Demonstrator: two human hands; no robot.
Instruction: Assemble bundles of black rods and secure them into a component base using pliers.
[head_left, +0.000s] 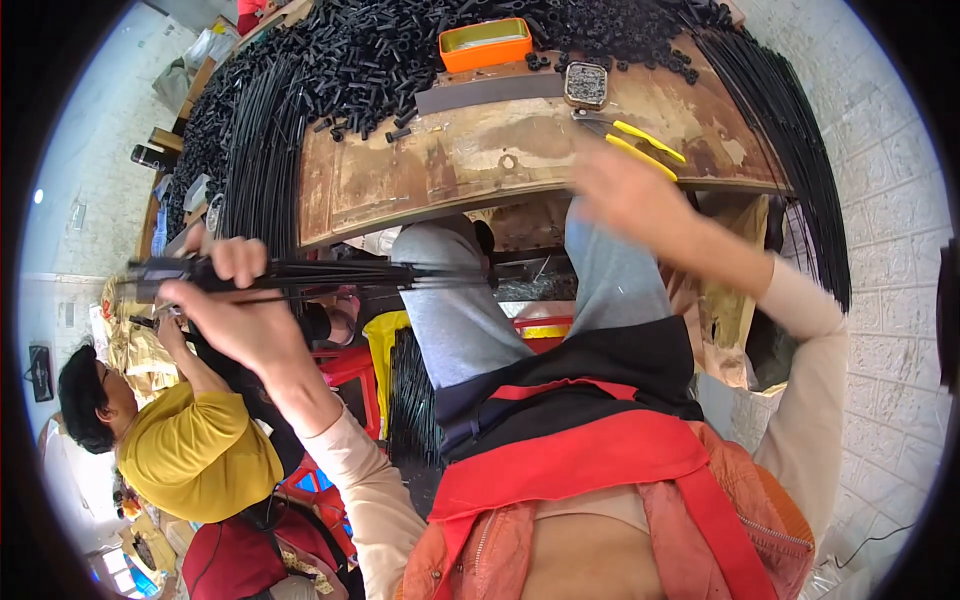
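My left hand (235, 310) is closed round a bundle of thin black rods (345, 275), held out to the left of my knees below the table edge. The rods lie nearly level, their thin ends reaching over my left thigh and their thicker ends at the far left. Smeared by motion, my right hand (625, 195) hovers at the table's front edge above my right thigh. Its fingers cannot be made out. Closest to it lies a pair of pliers with yellow handles (648, 140), jaws toward a small clear box (586, 85) of dark bits.
Heaps of short black tubular pieces (370, 60) cover the back of the wooden table (450, 160). An orange box (485, 46) and a grey strip (490, 94) lie before them. Long black rods hang over both sides. A person in yellow (195, 450) works at left.
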